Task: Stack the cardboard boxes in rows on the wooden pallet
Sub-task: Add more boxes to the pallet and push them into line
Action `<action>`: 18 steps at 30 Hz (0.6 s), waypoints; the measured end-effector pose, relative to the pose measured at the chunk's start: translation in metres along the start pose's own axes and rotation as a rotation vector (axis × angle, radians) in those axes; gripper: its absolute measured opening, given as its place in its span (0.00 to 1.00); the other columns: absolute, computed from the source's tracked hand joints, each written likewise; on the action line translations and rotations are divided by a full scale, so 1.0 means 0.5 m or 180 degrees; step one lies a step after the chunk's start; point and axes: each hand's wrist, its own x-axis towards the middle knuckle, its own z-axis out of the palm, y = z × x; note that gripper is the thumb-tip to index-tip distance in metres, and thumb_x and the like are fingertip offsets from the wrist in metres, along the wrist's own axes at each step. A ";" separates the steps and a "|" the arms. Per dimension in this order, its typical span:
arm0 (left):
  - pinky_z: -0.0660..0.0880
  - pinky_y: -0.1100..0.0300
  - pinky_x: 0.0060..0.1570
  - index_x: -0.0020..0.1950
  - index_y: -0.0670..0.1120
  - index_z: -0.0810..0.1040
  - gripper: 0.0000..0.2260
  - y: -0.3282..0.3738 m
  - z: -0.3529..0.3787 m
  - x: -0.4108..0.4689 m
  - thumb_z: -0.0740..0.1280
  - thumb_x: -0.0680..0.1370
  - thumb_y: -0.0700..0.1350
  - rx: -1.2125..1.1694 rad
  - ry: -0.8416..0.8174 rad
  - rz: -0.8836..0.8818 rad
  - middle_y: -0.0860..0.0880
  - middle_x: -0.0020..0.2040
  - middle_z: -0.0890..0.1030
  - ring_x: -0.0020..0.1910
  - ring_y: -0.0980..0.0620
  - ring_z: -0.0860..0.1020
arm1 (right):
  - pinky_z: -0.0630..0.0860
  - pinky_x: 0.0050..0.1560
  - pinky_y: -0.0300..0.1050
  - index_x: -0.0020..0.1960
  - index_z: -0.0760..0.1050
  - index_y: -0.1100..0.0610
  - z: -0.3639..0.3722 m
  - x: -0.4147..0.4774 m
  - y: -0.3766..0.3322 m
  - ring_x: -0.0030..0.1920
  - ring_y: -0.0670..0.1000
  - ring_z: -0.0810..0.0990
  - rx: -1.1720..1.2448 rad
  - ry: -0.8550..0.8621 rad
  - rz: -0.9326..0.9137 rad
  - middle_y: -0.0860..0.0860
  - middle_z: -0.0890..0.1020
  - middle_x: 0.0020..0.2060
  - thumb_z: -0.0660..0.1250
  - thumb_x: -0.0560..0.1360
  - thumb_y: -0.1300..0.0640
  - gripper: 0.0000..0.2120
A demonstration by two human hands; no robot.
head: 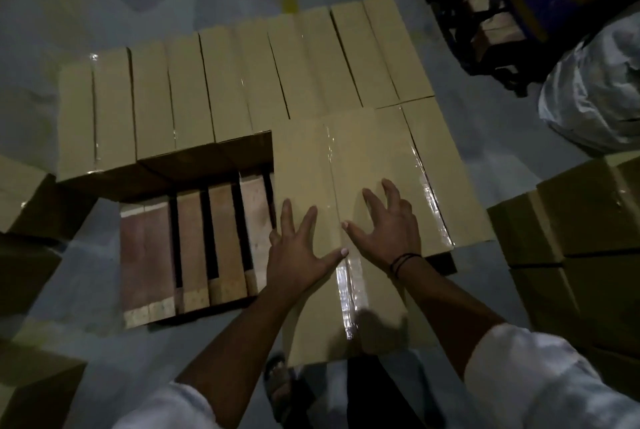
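Left hand [301, 250] and right hand [384, 231] press the taped cardboard box [311, 165], fingers spread, gripping nothing. Its long axis runs straight ahead; bare wooden pallet [194, 245] lies left.

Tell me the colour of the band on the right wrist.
Black; the wristband shows best in the head view.

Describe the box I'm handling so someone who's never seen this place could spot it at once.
Find the wooden pallet on the grey floor, its far side filled by a row of taped cardboard boxes. In the nearer row, right of the bare slats, is the box with the left hand and right hand spread on its top. Unlike its neighbour, it juts out toward the person.
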 end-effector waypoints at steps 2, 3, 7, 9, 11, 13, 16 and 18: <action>0.65 0.37 0.70 0.82 0.64 0.48 0.49 0.001 0.039 0.048 0.63 0.68 0.80 -0.0026 -0.0038 -0.0070 0.56 0.81 0.31 0.80 0.32 0.53 | 0.71 0.67 0.59 0.76 0.62 0.44 0.036 0.050 0.035 0.72 0.60 0.65 -0.0067 -0.0011 -0.0044 0.51 0.53 0.79 0.62 0.72 0.28 0.38; 0.65 0.36 0.71 0.82 0.64 0.47 0.49 0.000 0.057 0.071 0.63 0.67 0.80 -0.0035 -0.0047 -0.0105 0.56 0.81 0.31 0.80 0.32 0.53 | 0.71 0.67 0.59 0.76 0.62 0.44 0.054 0.073 0.051 0.72 0.60 0.65 -0.0089 -0.0022 -0.0061 0.51 0.53 0.80 0.62 0.72 0.28 0.38; 0.65 0.32 0.71 0.82 0.64 0.47 0.50 -0.005 0.118 0.152 0.63 0.67 0.80 -0.0045 -0.0016 -0.0127 0.56 0.81 0.30 0.80 0.32 0.52 | 0.71 0.67 0.59 0.78 0.60 0.45 0.120 0.150 0.111 0.74 0.59 0.63 -0.0077 -0.0035 -0.0143 0.51 0.53 0.80 0.61 0.73 0.29 0.39; 0.65 0.32 0.71 0.82 0.65 0.46 0.50 -0.012 0.145 0.187 0.64 0.66 0.80 -0.0050 -0.0052 -0.0146 0.56 0.80 0.28 0.80 0.31 0.50 | 0.70 0.67 0.59 0.78 0.60 0.46 0.149 0.180 0.134 0.74 0.59 0.63 -0.0055 -0.0012 -0.0180 0.51 0.53 0.80 0.62 0.73 0.29 0.39; 0.64 0.32 0.72 0.82 0.66 0.45 0.50 -0.020 0.169 0.217 0.65 0.66 0.79 -0.0025 -0.0058 -0.0147 0.56 0.79 0.27 0.80 0.32 0.49 | 0.70 0.68 0.59 0.78 0.61 0.46 0.176 0.207 0.154 0.74 0.59 0.62 0.0007 0.0007 -0.0213 0.51 0.54 0.80 0.62 0.73 0.29 0.39; 0.63 0.33 0.73 0.82 0.66 0.46 0.50 -0.028 0.195 0.246 0.65 0.67 0.79 -0.0053 -0.0011 -0.0140 0.56 0.79 0.27 0.81 0.33 0.48 | 0.69 0.68 0.58 0.78 0.61 0.46 0.203 0.233 0.172 0.75 0.59 0.62 0.0029 0.0030 -0.0249 0.52 0.53 0.80 0.62 0.73 0.29 0.39; 0.63 0.34 0.73 0.82 0.64 0.49 0.49 -0.034 0.227 0.281 0.66 0.67 0.78 -0.0038 0.0127 -0.0117 0.56 0.80 0.28 0.81 0.34 0.49 | 0.69 0.67 0.59 0.79 0.61 0.47 0.242 0.265 0.197 0.75 0.59 0.62 0.0059 0.0057 -0.0227 0.53 0.53 0.80 0.64 0.73 0.30 0.40; 0.63 0.35 0.73 0.82 0.64 0.50 0.49 -0.036 0.246 0.303 0.67 0.67 0.77 -0.0028 0.0161 -0.0116 0.55 0.80 0.28 0.81 0.34 0.49 | 0.69 0.67 0.59 0.79 0.61 0.47 0.263 0.282 0.213 0.75 0.59 0.62 0.0095 0.0057 -0.0218 0.53 0.53 0.80 0.65 0.73 0.31 0.40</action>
